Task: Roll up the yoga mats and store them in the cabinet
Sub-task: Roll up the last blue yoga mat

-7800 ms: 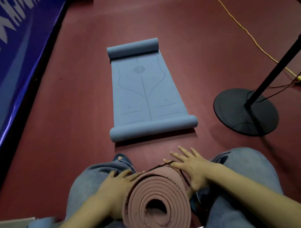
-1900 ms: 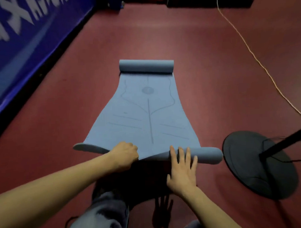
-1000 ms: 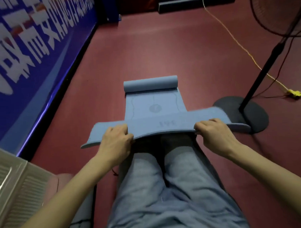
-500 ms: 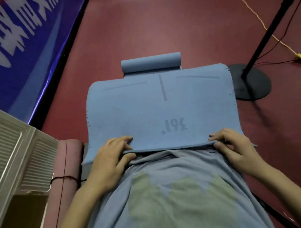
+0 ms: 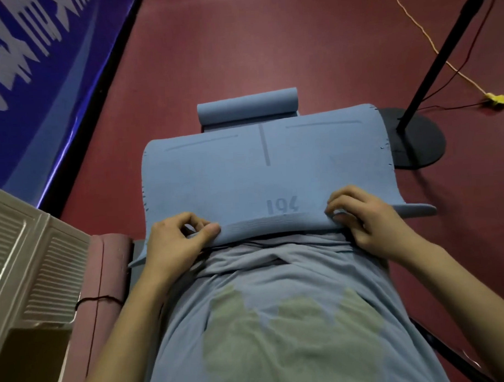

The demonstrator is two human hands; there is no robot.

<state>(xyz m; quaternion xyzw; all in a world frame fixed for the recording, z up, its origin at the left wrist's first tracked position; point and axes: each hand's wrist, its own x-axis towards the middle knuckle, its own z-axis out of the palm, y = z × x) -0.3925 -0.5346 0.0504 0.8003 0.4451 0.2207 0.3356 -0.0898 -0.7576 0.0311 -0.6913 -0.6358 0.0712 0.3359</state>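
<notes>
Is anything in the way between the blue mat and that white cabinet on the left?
Yes: the rolled pink mat lies on the floor between the blue mat and the cabinet. Both hands, left and right, already pinch the blue mat's near edge.

The left hand (image 5: 175,245) and right hand (image 5: 366,221) each pinched the near edge of the blue yoga mat (image 5: 261,173), draped over the person's lap. Its far end stayed rolled on the red floor (image 5: 240,48). Left of the mat lay a rolled pink mat (image 5: 105,281) beside a white cabinet (image 5: 28,270).
</notes>
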